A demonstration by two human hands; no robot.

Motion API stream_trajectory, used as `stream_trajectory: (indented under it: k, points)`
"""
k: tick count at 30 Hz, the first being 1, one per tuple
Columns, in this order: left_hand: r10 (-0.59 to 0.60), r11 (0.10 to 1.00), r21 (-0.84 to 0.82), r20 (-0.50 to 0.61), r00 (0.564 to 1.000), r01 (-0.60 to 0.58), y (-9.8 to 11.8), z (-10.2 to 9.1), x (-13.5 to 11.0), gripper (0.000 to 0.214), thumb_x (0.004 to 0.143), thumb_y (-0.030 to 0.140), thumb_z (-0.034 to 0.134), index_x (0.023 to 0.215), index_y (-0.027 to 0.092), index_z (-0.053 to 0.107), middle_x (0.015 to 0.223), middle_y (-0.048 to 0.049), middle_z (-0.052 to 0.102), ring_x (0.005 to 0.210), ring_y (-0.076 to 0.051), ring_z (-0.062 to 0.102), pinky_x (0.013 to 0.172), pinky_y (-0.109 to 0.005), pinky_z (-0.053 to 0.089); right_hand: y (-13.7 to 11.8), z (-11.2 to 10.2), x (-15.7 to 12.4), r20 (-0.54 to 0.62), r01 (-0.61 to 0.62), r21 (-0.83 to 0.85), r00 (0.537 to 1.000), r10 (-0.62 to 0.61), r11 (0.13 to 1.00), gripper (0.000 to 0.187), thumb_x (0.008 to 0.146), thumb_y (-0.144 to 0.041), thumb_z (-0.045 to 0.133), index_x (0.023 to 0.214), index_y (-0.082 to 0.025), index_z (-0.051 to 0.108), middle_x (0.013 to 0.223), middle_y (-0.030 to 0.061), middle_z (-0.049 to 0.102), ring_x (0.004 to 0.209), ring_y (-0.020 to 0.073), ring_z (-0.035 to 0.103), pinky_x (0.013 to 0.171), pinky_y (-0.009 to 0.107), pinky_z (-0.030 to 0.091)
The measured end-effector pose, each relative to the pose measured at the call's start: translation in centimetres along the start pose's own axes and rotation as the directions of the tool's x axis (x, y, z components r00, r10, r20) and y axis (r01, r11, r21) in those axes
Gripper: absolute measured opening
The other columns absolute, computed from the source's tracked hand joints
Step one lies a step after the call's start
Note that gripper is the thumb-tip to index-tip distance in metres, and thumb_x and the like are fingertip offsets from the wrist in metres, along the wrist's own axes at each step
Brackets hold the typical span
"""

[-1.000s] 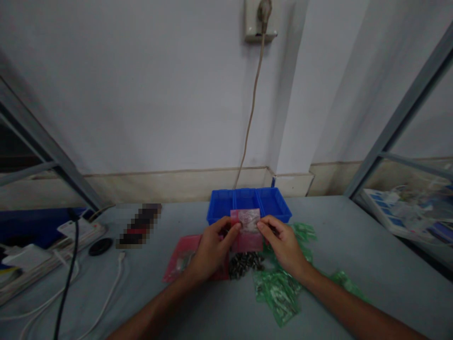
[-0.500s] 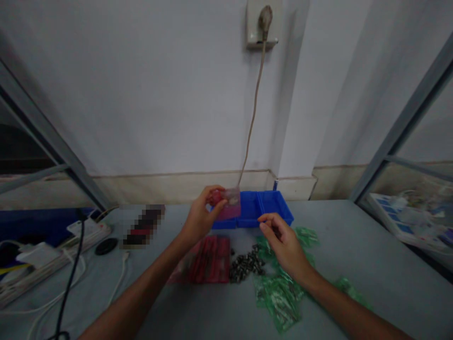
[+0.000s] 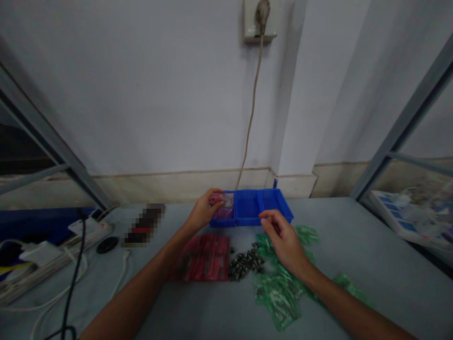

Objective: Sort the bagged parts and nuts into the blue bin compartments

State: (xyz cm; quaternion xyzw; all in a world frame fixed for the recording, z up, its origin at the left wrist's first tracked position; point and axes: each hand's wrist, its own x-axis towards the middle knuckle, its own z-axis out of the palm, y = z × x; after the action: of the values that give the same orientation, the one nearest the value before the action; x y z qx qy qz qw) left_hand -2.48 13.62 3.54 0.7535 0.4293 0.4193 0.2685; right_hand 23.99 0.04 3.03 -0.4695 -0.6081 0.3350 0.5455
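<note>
- Left hand [image 3: 202, 210], clamped on the pink plastic bag [image 3: 228, 203], has lowered it into the blue tray [image 3: 248, 221]; placing seems nearly done.
- Right hand [image 3: 286, 240]: fingers together or apart, I cannot tell.

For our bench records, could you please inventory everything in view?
Table: one, grey, foreground
Tray: one, blue, back
Pouch: one, pink, at left compartment
Bags: several, pink, before tray
Metal parts: many, silvery, centre
Packets: several, green, right
Disc: one, black, left
Pixelated item: one, dark, left
Power strip: one, white, left
Cables: several, white/black, left
Plug: one, beige, wall
Clutter: uncountable, mixed, far right
Left hand: one, bare, on pouch
Right hand: one, bare, by packets
</note>
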Motion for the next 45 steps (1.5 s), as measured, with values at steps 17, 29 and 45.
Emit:
stream_trajectory:
  k: [17, 29, 45]
  points:
    - [-0.044, 0.890, 0.456, 0.018, 0.999, 0.031, 0.3, -1.2, 0.8, 0.024, 0.093, 0.033, 0.072, 0.114, 0.025, 0.080, 0.117, -0.0094, 0.079, 0.123, -0.034, 0.061, 0.108, -0.050, 0.044, 0.5, 0.2, -0.2, 0.013, 0.017, -0.087, 1.000, -0.015, 0.996, 0.028, 0.106, -0.048, 0.055, 0.115, -0.023, 0.065, 0.075, -0.0040, 0.047, 0.067, 0.0182, 0.049, 0.063, 0.030, 0.037]
    - [0.167, 0.789, 0.610, -0.087, 0.982, -0.080, 4.2, -1.8, -0.1, 0.028, 0.102, 0.025, 0.059, 0.127, 0.029, 0.071, 0.144, -0.0097, 0.065, 0.133, -0.035, 0.052, 0.114, -0.058, 0.033, 0.4, 0.1, -0.2, 0.013, 0.026, -0.107, 1.000, -0.024, 0.994, 0.028, 0.107, -0.049, 0.054, 0.116, -0.024, 0.064, 0.075, -0.0035, 0.049, 0.067, 0.0185, 0.050, 0.062, 0.030, 0.037]
    - [0.077, 0.783, 0.619, -0.003, 0.997, -0.059, 3.1, -5.8, -24.0, 0.064, 0.099, 0.042, 0.062, 0.160, 0.049, 0.042, 0.154, 0.0014, 0.063, 0.129, -0.031, 0.070, 0.106, -0.047, 0.063, -0.3, 0.0, -0.3, -0.004, 0.049, -0.126, 0.999, -0.049, 0.991, 0.028, 0.106, -0.048, 0.055, 0.116, -0.023, 0.065, 0.075, -0.0032, 0.053, 0.065, 0.0175, 0.052, 0.060, 0.030, 0.038]
